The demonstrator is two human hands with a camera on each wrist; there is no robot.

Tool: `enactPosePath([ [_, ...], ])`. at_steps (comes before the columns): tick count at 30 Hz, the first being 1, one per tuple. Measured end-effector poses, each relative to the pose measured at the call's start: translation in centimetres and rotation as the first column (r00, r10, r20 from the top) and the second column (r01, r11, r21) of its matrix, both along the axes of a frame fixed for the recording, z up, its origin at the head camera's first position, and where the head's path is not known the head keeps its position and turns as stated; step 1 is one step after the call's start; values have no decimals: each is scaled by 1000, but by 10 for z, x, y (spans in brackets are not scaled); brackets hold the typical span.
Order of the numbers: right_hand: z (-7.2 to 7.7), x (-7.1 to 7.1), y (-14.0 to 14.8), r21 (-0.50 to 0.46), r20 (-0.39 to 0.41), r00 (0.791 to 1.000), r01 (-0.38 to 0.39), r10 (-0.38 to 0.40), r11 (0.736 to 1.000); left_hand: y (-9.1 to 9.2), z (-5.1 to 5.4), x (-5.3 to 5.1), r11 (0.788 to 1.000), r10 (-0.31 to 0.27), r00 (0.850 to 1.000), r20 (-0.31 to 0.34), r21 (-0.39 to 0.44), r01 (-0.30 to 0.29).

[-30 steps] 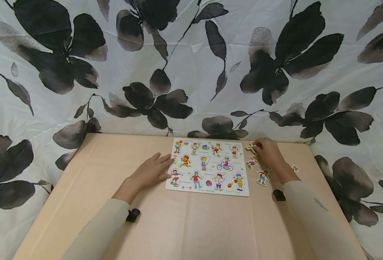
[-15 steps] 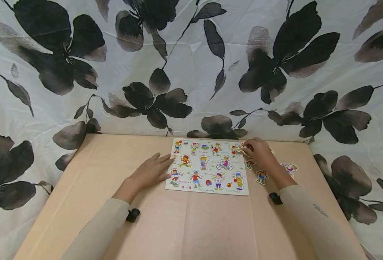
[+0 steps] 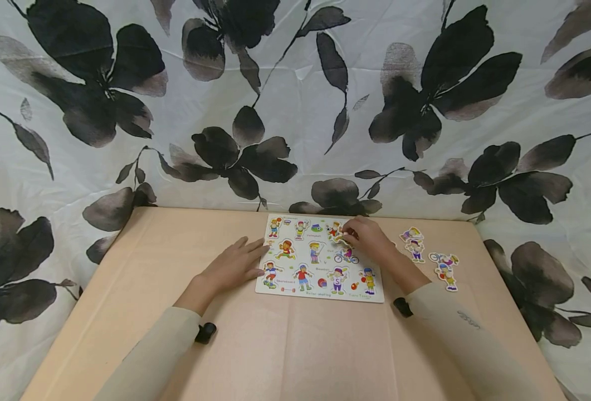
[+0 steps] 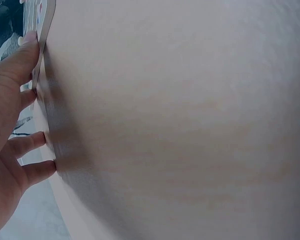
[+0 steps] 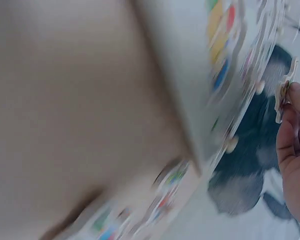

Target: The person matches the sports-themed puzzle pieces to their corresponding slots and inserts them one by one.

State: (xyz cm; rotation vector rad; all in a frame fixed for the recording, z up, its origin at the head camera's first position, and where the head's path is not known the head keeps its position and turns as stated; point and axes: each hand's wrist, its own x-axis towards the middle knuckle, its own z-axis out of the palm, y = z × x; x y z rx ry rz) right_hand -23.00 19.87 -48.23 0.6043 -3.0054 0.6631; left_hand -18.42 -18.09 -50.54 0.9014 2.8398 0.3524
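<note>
A white puzzle board with printed sports figures and coloured pieces lies flat at the far side of the table. At its left edge rests my left hand, fingers spread and touching the board; the left wrist view shows this hand along the board's edge. My right hand is over the board's upper right part. Between thumb and fingers it pinches a small wooden puzzle piece, clear of the board in the right wrist view. From the head, fingers mostly hide this piece.
Right of the board lie several loose puzzle pieces, among them a purple-clad figure and a yellow-and-blue figure. The right forearm covers part of that side. A floral cloth hangs behind the table's far edge.
My right hand has moved left from the loose pieces to above the board, carrying the puzzle piece. Loose pieces formerly under the forearm now show. The left hand has stayed put.
</note>
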Motion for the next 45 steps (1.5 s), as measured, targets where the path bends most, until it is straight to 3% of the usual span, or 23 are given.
enactPosePath([
  [10, 0, -8, -60, 35, -38, 991, -130, 132, 991, 1, 1, -2, 1000, 4, 1000, -1, -8, -4],
  [20, -4, -9, -106, 50, 5, 972, -233, 233, 971, 1, 4, -1, 1000, 6, 1000, -7, -11, -6],
  [36, -16, -6, -135, 118, 35, 962, -273, 271, 955, 0, 4, 0, 1000, 6, 1000, 2, -9, -6],
  [45, -16, -6, -143, 167, 48, 961, -276, 272, 946, 1, 2, 0, 1000, 3, 1000, -9, -1, -3],
])
